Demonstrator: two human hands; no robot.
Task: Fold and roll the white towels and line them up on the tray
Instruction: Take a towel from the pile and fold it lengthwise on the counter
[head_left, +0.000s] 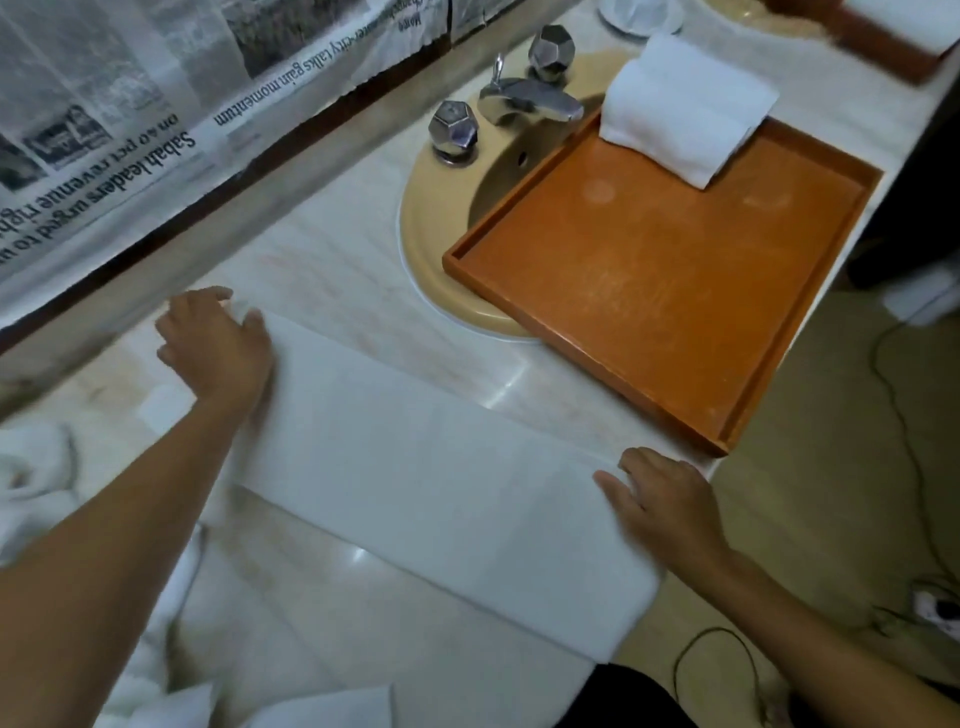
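A white towel (415, 483) lies folded into a long flat strip across the marble counter, running from upper left to lower right. My left hand (218, 343) rests on its far left end, fingers curled over the corner. My right hand (660, 499) lies on the strip's near right end with fingers spread flat. An orange tray (649, 291) sits partly over the sink to the right. One rolled white towel (685, 109) lies at the tray's far corner.
A beige sink (441, 218) with a chrome tap (530, 98) and two faceted knobs lies under the tray's left side. Loose white towels (47, 478) are heaped at the left. Newspaper (130, 104) covers the wall. Cables trail on the floor at the right.
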